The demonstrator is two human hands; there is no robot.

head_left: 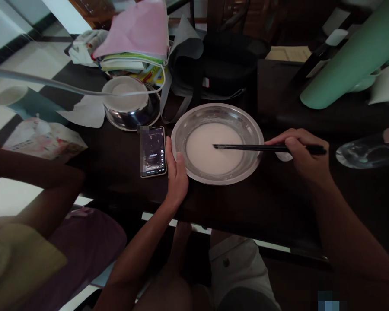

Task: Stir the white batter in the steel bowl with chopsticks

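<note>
A wide metal bowl (218,180) stands on the dark table, with a milky white liquid (210,160) in it. My left hand (176,177) grips the bowl's left side, thumb at the rim and fingers along the outside. Black chopsticks (256,147) are held in my right hand (306,151), to the right of the bowl. They reach level over the rim, and their tips are at the middle of the liquid. A lit phone (153,151) lies just left of my left hand.
Behind the phone sits an upturned metal bowl (126,116). A black bag (227,65) and a pink-topped pile (136,30) stand farther back. At right are a green cylinder (343,69) and a clear plastic bottle (359,151). Another person's arm (42,177) rests at left.
</note>
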